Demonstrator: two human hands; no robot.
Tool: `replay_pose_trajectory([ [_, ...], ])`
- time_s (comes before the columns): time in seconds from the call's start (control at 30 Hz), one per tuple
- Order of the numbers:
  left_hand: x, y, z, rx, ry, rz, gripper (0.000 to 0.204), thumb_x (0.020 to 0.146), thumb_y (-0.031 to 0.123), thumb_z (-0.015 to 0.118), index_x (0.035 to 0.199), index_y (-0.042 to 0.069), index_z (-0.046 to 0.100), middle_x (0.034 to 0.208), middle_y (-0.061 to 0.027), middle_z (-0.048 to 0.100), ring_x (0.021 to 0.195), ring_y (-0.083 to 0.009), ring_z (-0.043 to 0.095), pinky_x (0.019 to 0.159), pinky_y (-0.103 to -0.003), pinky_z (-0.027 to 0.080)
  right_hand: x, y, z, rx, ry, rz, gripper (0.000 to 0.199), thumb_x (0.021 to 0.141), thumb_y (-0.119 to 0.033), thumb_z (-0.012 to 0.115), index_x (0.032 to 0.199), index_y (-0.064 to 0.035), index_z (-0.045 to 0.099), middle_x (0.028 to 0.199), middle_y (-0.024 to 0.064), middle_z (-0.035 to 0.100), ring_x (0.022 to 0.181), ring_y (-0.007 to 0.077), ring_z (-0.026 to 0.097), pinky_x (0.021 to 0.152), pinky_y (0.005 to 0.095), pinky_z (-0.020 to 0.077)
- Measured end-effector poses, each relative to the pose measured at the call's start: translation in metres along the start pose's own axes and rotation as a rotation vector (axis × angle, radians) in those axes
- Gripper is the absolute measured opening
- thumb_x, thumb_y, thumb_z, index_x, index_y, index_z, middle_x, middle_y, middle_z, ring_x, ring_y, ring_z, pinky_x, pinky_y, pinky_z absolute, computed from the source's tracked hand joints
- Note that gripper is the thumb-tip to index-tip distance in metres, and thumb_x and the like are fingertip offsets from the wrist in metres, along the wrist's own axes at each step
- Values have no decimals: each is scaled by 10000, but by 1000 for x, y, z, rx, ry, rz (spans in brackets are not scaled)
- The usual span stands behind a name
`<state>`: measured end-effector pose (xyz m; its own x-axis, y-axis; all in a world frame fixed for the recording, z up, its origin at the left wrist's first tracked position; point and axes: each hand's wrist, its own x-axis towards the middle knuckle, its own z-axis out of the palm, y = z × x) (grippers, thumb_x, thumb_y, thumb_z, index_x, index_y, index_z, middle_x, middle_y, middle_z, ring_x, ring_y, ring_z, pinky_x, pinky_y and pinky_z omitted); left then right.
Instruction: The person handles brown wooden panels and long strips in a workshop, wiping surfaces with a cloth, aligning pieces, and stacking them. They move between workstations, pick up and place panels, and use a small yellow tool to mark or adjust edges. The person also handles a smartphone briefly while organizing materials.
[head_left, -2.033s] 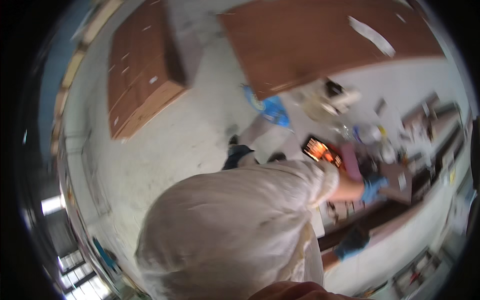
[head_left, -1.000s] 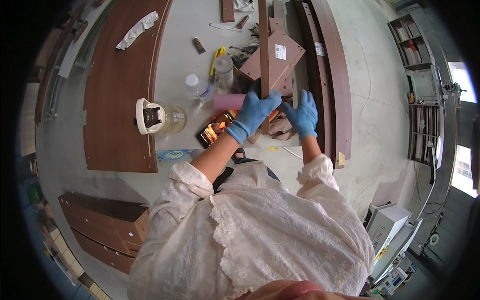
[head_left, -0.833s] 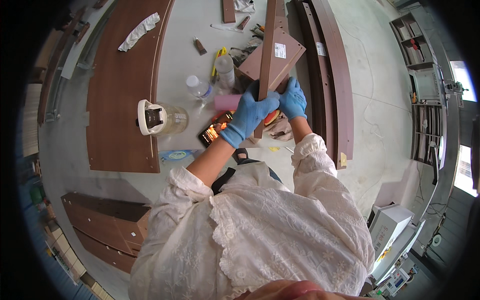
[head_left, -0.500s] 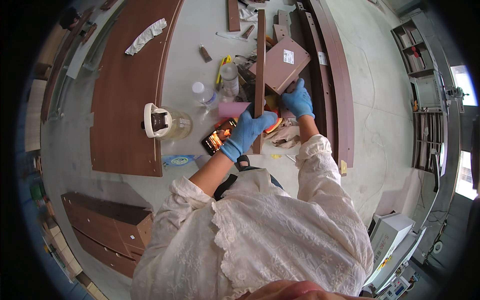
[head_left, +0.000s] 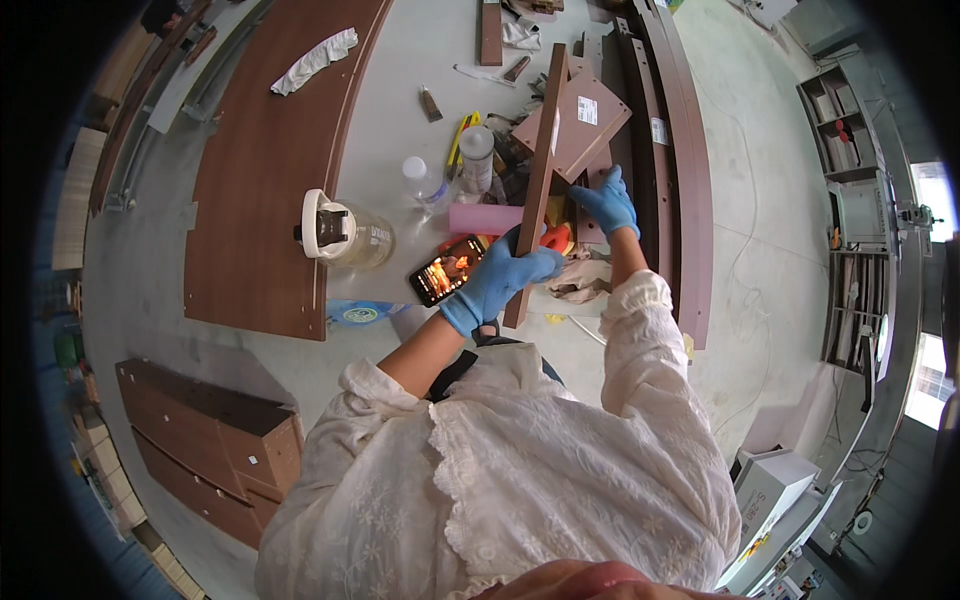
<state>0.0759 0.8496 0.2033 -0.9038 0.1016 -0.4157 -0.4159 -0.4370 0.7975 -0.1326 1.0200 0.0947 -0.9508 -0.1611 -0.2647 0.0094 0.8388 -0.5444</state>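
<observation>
My left hand (head_left: 503, 277), in a blue glove, is shut around the near end of a long narrow brown board (head_left: 541, 160) that runs away from me, tilted over the floor. My right hand (head_left: 608, 203), also gloved, lies with spread fingers on a dark brown piece on the floor, just right of the board. A square brown panel (head_left: 585, 118) with a white label lies right behind that hand. Under the left hand are a phone (head_left: 447, 270) with a lit screen, a pink block (head_left: 483, 218) and a red-orange tool (head_left: 556, 238).
A clear jug with a white lid (head_left: 341, 234), a plastic bottle (head_left: 420, 178), a jar (head_left: 477, 153) and a yellow knife (head_left: 459, 140) stand left of the board. A big curved brown panel (head_left: 265, 170) lies at left, curved strips (head_left: 680, 150) at right, a drawer unit (head_left: 205, 440) lower left.
The view swung from a side look onto the floor work. The board came down from upright; my left hand slid to its near end and my right hand left it for the floor pieces.
</observation>
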Motion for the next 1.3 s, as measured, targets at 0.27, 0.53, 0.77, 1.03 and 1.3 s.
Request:
replay_pose_trajectory([
  [0.27,-38,0,-7,97,31,-1,410,895,169,654,1237,-57,641,1175,-147,699,1092,-235,686,937,-358,569,-3,-28,-35,-242,269,16,731,766,-518,777,1293,-71,538,1106,252,700,1061,431,676,894,522,544],
  [0.53,-68,-8,-22,85,19,14,540,912,157,653,1403,-19,512,1210,-175,680,1101,-245,680,920,-359,582,-47,-56,-123,-695,447,-122,558,759,-246,754,1245,-54,558,952,198,682,895,376,697,751,480,574],
  [0.77,-100,9,-10,-8,-70,104,697,922,142,609,1554,31,335,1313,-198,638,1192,-299,652,939,-389,579,-114,-52,-168,-427,634,-176,529,757,-289,779,1217,-111,590,1011,196,685,927,414,668,796,482,552],
  [1.03,-159,23,-9,-90,-133,375,852,907,307,651,1602,30,241,1470,-202,538,1302,-297,586,1071,-412,492,-218,-83,-123,926,332,-443,784,835,58,736,1522,88,362,1447,143,516,1275,192,528,1089,321,430],
  [1.3,-307,-28,-76,-304,176,677,853,890,305,689,1573,-4,284,1489,-207,509,1289,-291,585,1113,-416,441,-365,-196,13,1038,-537,-558,864,798,-64,789,1532,54,349,1356,103,572,1218,181,559,1069,328,442],
])
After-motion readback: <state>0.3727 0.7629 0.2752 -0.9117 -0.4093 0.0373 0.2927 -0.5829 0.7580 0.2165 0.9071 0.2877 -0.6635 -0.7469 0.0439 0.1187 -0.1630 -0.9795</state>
